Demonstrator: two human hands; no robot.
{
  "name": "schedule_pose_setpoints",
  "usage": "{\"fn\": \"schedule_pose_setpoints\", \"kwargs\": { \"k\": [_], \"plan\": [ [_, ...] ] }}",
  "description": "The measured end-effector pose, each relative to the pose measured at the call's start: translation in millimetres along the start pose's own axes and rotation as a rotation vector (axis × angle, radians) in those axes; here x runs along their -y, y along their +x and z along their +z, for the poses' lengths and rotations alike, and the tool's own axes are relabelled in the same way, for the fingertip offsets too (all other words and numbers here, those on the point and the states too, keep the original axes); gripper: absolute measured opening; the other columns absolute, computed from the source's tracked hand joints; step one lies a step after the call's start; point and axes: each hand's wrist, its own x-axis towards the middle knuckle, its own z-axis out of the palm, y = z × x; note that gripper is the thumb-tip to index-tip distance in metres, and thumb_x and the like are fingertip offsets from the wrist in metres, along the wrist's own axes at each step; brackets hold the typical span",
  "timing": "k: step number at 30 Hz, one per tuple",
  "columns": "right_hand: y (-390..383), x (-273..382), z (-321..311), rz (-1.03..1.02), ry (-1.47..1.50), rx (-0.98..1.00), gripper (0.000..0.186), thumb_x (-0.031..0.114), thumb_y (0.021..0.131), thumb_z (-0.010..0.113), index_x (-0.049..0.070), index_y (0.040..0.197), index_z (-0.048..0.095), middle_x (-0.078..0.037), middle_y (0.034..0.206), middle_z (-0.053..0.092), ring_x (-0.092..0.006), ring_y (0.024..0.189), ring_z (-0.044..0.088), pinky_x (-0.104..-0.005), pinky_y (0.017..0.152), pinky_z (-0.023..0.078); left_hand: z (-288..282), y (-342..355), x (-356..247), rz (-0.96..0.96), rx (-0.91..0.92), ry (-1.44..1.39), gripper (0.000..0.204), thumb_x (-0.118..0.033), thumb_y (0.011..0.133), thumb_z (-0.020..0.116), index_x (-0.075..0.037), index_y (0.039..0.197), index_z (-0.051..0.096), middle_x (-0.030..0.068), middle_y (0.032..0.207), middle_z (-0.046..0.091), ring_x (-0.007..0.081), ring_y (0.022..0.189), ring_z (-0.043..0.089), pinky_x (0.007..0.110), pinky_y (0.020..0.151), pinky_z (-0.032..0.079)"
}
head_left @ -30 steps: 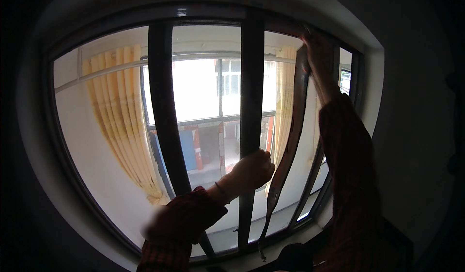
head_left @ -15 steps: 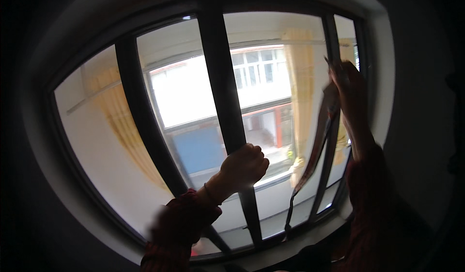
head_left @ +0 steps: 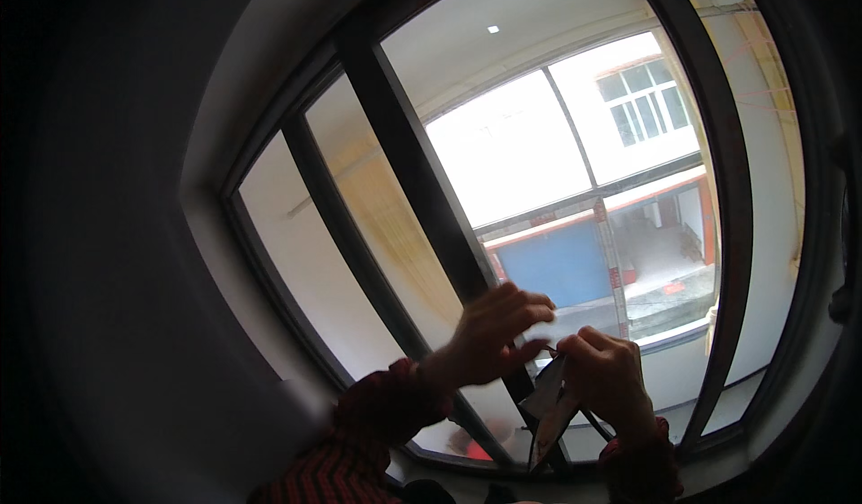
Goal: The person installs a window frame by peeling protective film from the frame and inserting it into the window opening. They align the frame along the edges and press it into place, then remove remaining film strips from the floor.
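My left hand (head_left: 489, 338) is raised in front of the dark window bars, its thumb and fingers apart. Its thumb is close to the top end of a long, thin strip (head_left: 549, 405). My right hand (head_left: 609, 374) pinches that strip between thumb and fingers, beside my left hand. The strip hangs down folded, pale on one face and darker and reddish on the other; what it is made of I cannot tell. Both forearms wear dark red patterned sleeves.
A wide window with a dark frame (head_left: 732, 234) and several upright bars (head_left: 431, 181) stands before me. Its pale sill (head_left: 718, 477) runs along the bottom. Through the glass show a yellow curtain (head_left: 391, 216), a blue panel (head_left: 561, 266) and a building's window (head_left: 642, 100).
My left hand has left the window bar and opened. My right hand has come down and left with the strip, from the right side of the window to beside my left hand. The view has tilted.
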Motion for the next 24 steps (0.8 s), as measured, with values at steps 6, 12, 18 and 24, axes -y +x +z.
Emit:
{"fn": "schedule_pose_setpoints", "kwargs": {
  "k": [6,12,18,24],
  "plan": [
    [-19,-24,18,-0.013,0.136,-0.063,0.015,0.011,0.082,0.075,0.010,0.092,0.064,-0.002,0.075,0.059,-0.0158,0.062,0.063,-0.0298,0.048,0.048,52,-30,-48,-0.354,-0.021,-0.044,0.044,-0.022,0.087,0.078,-0.008,0.125,0.060,0.0107,0.121,0.062,0.0270,0.109,0.063,0.038,0.090,0.055],
    [-37,-31,37,-0.104,0.079,0.048,0.016,0.007,0.078,0.074,0.009,0.088,0.061,-0.001,0.074,0.058,-0.0144,0.062,0.062,-0.0306,0.050,0.051,81,-80,-76,-0.663,-0.178,-0.082,0.050,-0.008,0.078,0.080,-0.008,0.124,0.062,0.0090,0.116,0.065,0.0131,0.083,0.063,0.024,0.061,0.047],
    [-33,-1,55,-0.124,0.003,0.148,0.024,-0.004,0.064,0.069,0.006,0.085,0.064,-0.004,0.071,0.056,-0.0177,0.061,0.062,-0.0316,0.051,0.050,68,-123,-74,-0.754,-0.203,-0.359,0.063,-0.004,0.072,0.082,-0.007,0.131,0.058,0.0088,0.114,0.064,0.0166,0.088,0.062,0.028,0.072,0.052],
    [-36,24,77,-0.066,-0.175,0.336,0.023,-0.004,0.063,0.070,0.005,0.083,0.063,-0.004,0.070,0.057,-0.0191,0.061,0.063,-0.0335,0.051,0.049,70,-165,-47,-0.666,-0.200,-0.528,0.059,-0.001,0.078,0.080,-0.006,0.132,0.057,0.0082,0.104,0.064,0.0155,0.086,0.064,0.030,0.075,0.056]
  ]
}}
